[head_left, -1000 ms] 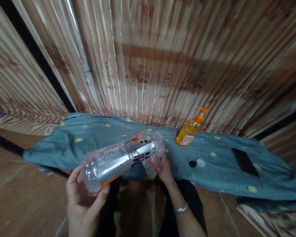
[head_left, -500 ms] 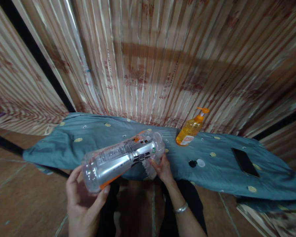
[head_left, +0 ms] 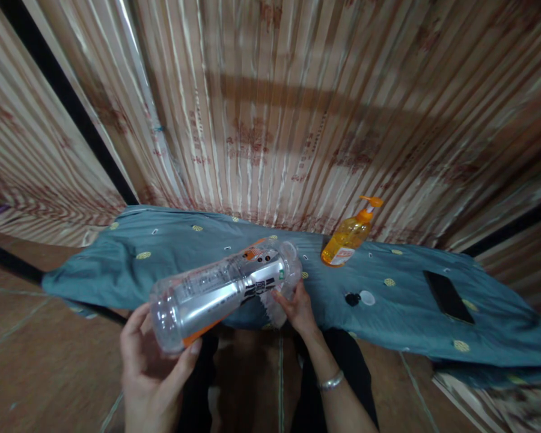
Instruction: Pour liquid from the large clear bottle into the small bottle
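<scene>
A clear plastic bottle (head_left: 220, 294) with a silver and orange label lies tilted across the view in front of me, above the bed-like surface. My left hand (head_left: 155, 361) grips its base, thumb below and fingers behind. At the upper right end, by the bottle's neck, my right hand (head_left: 299, 308) pinches a thin white cloth (head_left: 276, 310) with a jagged edge, held against the bottle. Some of the right fingers are hidden behind the bottle and cloth. A silver bracelet (head_left: 332, 380) circles my right wrist.
A teal sheet (head_left: 175, 240) with yellow prints covers the surface. On it stand an orange pump bottle (head_left: 345, 240), a small black round piece (head_left: 352, 299) beside a white disc (head_left: 366, 297), and a dark phone (head_left: 448, 296). A striped curtain (head_left: 270, 108) hangs behind.
</scene>
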`<act>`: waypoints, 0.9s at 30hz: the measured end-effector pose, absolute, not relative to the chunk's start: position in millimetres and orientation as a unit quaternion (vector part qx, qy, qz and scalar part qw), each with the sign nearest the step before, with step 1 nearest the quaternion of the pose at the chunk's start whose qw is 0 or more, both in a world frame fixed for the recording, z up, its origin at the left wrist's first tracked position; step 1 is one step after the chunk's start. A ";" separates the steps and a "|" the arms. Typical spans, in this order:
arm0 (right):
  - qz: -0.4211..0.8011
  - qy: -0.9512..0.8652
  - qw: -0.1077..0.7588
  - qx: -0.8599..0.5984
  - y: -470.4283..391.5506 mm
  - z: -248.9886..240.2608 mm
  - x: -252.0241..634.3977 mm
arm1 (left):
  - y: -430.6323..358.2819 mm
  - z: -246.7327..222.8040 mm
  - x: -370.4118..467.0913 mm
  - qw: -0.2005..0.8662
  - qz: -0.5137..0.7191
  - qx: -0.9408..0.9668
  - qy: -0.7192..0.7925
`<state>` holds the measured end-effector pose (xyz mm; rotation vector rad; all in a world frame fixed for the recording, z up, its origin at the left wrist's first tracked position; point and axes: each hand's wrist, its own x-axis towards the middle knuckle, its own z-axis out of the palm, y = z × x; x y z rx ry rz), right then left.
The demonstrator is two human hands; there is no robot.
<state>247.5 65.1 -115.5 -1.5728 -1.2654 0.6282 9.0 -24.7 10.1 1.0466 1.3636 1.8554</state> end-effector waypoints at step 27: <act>0.283 -0.519 0.491 -0.640 65.1 -115.2 247.2 | -25.8 9.2 8.3 0.308 0.695 0.405 0.508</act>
